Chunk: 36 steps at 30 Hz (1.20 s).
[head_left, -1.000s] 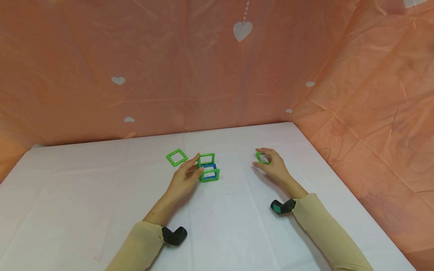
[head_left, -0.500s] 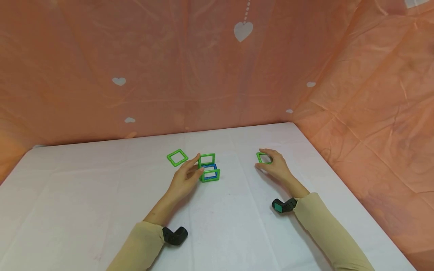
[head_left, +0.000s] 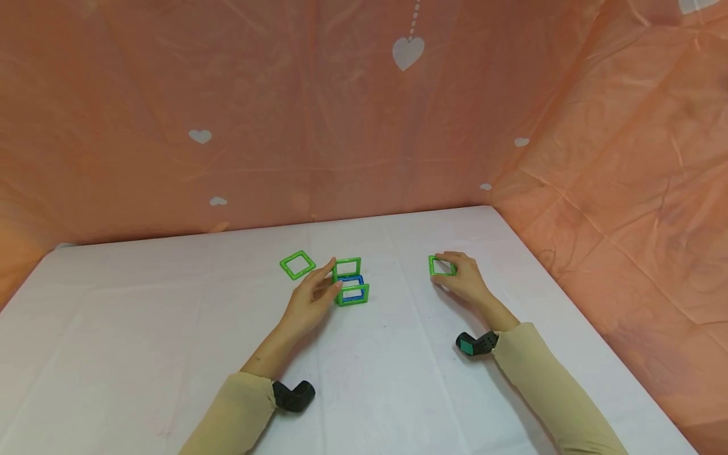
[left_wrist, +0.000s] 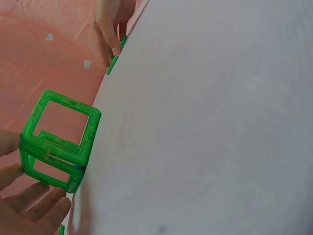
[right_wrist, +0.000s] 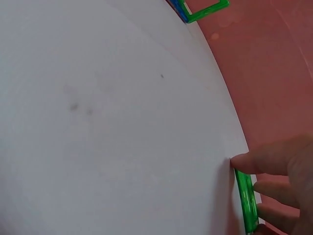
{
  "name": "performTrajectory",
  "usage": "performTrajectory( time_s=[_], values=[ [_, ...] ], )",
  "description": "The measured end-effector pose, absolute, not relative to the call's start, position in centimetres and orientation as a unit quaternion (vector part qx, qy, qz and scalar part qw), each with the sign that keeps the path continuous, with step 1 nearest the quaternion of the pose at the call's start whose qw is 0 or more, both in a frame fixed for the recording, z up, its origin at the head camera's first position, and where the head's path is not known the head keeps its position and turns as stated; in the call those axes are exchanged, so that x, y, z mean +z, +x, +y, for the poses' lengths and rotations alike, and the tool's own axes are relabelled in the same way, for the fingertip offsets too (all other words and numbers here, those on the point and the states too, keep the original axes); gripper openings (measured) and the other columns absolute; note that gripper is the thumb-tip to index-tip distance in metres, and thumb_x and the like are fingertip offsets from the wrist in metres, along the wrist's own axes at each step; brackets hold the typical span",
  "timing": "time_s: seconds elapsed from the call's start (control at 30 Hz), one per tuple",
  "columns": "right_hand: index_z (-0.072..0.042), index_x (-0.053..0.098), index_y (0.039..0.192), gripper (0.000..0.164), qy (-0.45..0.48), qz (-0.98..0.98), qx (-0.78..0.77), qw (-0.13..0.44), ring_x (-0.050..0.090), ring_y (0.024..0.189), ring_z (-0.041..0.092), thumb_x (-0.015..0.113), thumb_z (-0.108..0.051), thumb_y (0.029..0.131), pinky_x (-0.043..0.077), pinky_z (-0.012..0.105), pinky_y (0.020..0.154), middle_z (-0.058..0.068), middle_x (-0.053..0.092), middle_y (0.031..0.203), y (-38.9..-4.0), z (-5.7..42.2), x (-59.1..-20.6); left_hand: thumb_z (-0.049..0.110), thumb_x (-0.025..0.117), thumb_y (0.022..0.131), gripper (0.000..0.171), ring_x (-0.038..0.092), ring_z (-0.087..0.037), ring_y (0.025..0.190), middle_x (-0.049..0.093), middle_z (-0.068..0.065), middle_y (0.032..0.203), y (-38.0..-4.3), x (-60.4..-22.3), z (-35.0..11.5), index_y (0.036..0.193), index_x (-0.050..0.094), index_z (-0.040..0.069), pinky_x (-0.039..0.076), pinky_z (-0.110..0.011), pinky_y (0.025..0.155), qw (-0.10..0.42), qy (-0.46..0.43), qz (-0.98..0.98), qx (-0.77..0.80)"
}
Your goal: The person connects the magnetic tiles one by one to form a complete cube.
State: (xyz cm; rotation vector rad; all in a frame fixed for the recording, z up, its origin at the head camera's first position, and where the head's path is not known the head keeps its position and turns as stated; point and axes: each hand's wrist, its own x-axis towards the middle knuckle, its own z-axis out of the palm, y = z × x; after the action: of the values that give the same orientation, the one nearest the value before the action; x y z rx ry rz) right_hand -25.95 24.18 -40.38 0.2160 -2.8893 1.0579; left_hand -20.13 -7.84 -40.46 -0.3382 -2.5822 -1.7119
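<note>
At the middle of the table in the head view, my left hand (head_left: pixel 307 304) holds a small open structure of magnetic tiles. Its base is a blue square tile (head_left: pixel 361 282); green frame tiles (left_wrist: pixel 61 151) stand upright around it. In the left wrist view, my thumb and fingers rest along the outer edges of these green walls. Further right, my right hand (head_left: pixel 465 279) grips a single green square magnetic tile (head_left: pixel 431 266) between thumb and fingers. The right wrist view shows this tile (right_wrist: pixel 246 200) edge-on, close to the tabletop, with the thumb at one end.
Another green square tile (head_left: pixel 287 270) lies flat just left of the structure, behind my left hand. A white cloth (head_left: pixel 387 379) covers the table. Orange sheeting with white hearts (head_left: pixel 318 126) hangs behind it and on the right.
My right hand's thumb and fingers have closed in on the green tile, which has turned and shifted slightly. The left hand and the structure stay in place.
</note>
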Motion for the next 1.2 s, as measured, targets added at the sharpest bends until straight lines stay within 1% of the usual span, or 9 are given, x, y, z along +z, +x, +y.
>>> performTrajectory(
  time_s=[0.13,0.3,0.53,0.7,0.9,1.03,1.2],
  values=[
    [0.006,0.058,0.127,0.051,0.068,-0.938,0.336,0.041,0.041,0.126,0.048,0.071,-0.015,0.081,0.033,0.057,0.104,0.031,0.05,0.133,-25.8,24.0,-40.3,0.018,0.058,0.096,0.055,0.055,-0.035,0.121,0.047,-0.016,0.142,-20.1,-40.6,-7.8,0.147,0.038,0.011,0.045,-0.047,0.1,0.016,-0.108,-0.83,-0.547],
    [0.005,0.06,0.124,0.05,0.06,-0.94,0.33,0.055,0.044,0.121,0.047,0.073,-0.019,0.081,0.034,0.055,0.099,0.03,0.054,0.128,-25.9,23.8,-40.5,0.018,0.058,0.096,0.055,0.056,-0.035,0.12,0.048,-0.016,0.141,-20.1,-40.6,-7.8,0.147,0.039,0.01,0.045,-0.048,0.1,0.019,-0.108,-0.832,-0.544],
    [0.002,0.06,0.125,0.051,0.045,-0.941,0.33,0.049,0.043,0.117,0.044,0.073,-0.021,0.081,0.035,0.053,0.095,0.028,0.053,0.128,-26.0,23.6,-40.7,0.021,0.058,0.097,0.055,0.055,-0.034,0.121,0.047,-0.014,0.142,-20.1,-40.6,-7.9,0.148,0.038,0.013,0.045,-0.048,0.101,0.013,-0.104,-0.831,-0.547],
    [0.002,0.06,0.126,0.052,0.047,-0.941,0.332,0.043,0.045,0.114,0.043,0.073,-0.022,0.081,0.037,0.052,0.092,0.028,0.053,0.125,-26.0,23.4,-40.5,0.019,0.058,0.096,0.055,0.056,-0.035,0.12,0.047,-0.016,0.142,-20.1,-40.6,-7.9,0.147,0.039,0.011,0.045,-0.048,0.1,0.02,-0.11,-0.831,-0.545],
    [0.002,0.057,0.129,0.055,0.07,-0.929,0.36,0.045,0.048,0.114,0.039,0.073,-0.021,0.081,0.04,0.052,0.094,0.026,0.055,0.125,-25.9,23.1,-40.1,0.019,0.058,0.096,0.055,0.055,-0.035,0.121,0.047,-0.016,0.142,-20.1,-40.6,-7.9,0.147,0.039,0.011,0.045,-0.048,0.1,0.019,-0.11,-0.829,-0.548],
    [0.0,0.054,0.133,0.059,0.071,-0.919,0.388,0.026,0.049,0.114,0.036,0.073,-0.021,0.081,0.041,0.051,0.096,0.023,0.054,0.126,-25.9,22.8,-39.8,0.019,0.058,0.096,0.055,0.054,-0.036,0.122,0.046,-0.016,0.142,-20.2,-40.6,-7.8,0.147,0.038,0.01,0.044,-0.048,0.101,0.02,-0.111,-0.827,-0.551],
    [-0.003,0.052,0.135,0.059,0.065,-0.909,0.413,0.007,0.05,0.116,0.036,0.072,-0.022,0.083,0.043,0.05,0.099,0.021,0.052,0.127,-25.8,22.5,-39.5,0.02,0.058,0.097,0.055,0.054,-0.035,0.122,0.045,-0.016,0.143,-20.1,-40.6,-7.8,0.148,0.037,0.011,0.044,-0.048,0.101,0.016,-0.108,-0.826,-0.553]
  ],
)
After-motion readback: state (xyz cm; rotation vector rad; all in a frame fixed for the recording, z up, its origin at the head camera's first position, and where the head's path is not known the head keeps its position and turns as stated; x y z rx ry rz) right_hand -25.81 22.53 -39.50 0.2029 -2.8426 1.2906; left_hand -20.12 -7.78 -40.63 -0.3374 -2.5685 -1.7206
